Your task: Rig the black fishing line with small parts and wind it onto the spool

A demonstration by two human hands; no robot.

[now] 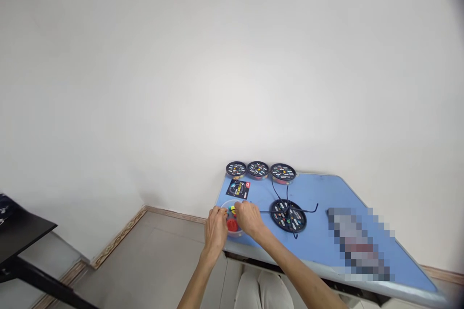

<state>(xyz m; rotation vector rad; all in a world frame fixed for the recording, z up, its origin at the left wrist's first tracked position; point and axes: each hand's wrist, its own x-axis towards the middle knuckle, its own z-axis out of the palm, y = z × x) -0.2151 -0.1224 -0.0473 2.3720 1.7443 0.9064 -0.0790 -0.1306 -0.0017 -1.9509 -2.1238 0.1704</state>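
A round clear tub (235,234) stands at the table's front left corner, with red, yellow and teal pieces in it. My left hand (216,228) is at the tub's left rim, its fingers bent inward around something too small to name. Over the right side of the tub, my right hand (247,217) has its fingers closed beside a yellow piece (233,210); what they pinch is hidden. A large red piece (232,225) lies between the hands. To the right, thin black rods (308,210) branch out above a round black printed lid (299,222).
Three round tubs with black lids, a left one (236,169), a middle one (258,169) and a right one (283,172), line the back of the blue table (319,193) by the wall. A black printed card (238,189) lies before them. A blurred-out object (358,246) lies right.
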